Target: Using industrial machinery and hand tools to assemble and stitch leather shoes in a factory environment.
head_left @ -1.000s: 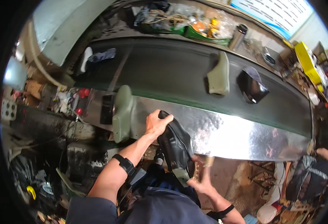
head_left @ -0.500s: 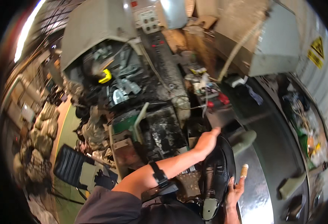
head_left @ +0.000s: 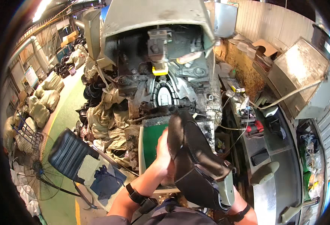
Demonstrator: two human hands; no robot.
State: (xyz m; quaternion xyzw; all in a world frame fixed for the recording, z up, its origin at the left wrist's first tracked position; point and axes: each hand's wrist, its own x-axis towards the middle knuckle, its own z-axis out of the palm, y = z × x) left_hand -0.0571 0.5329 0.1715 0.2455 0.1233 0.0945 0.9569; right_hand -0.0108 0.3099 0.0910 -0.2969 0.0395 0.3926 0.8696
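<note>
A black boot upper (head_left: 195, 165) on a grey-green last (head_left: 226, 190) is held tilted in front of me, toe up and away. My left hand (head_left: 164, 155) grips its left side near the toe, the fingers partly behind it. My right hand (head_left: 238, 199) holds the last end from the lower right, its fingers mostly hidden behind the boot. Beyond the toe is a machine with a hood (head_left: 157, 15). Inside it a yellow-edged press head (head_left: 160, 70) stands above a horseshoe-shaped metal clamp (head_left: 164, 96). The green side of a bin (head_left: 152, 142) shows behind my left hand.
A metal bench (head_left: 264, 193) on the right carries a loose grey-green last (head_left: 264, 173) and a black phone-like slab (head_left: 260, 156). To the left stand a black chair (head_left: 70, 152) with a dark blue cloth, a floor fan (head_left: 39, 168) and piled sacks (head_left: 39, 110).
The view has swung left, bringing the machine to the middle. The boot has been lifted and tilted over. My left hand has moved from near its toe to its left side.
</note>
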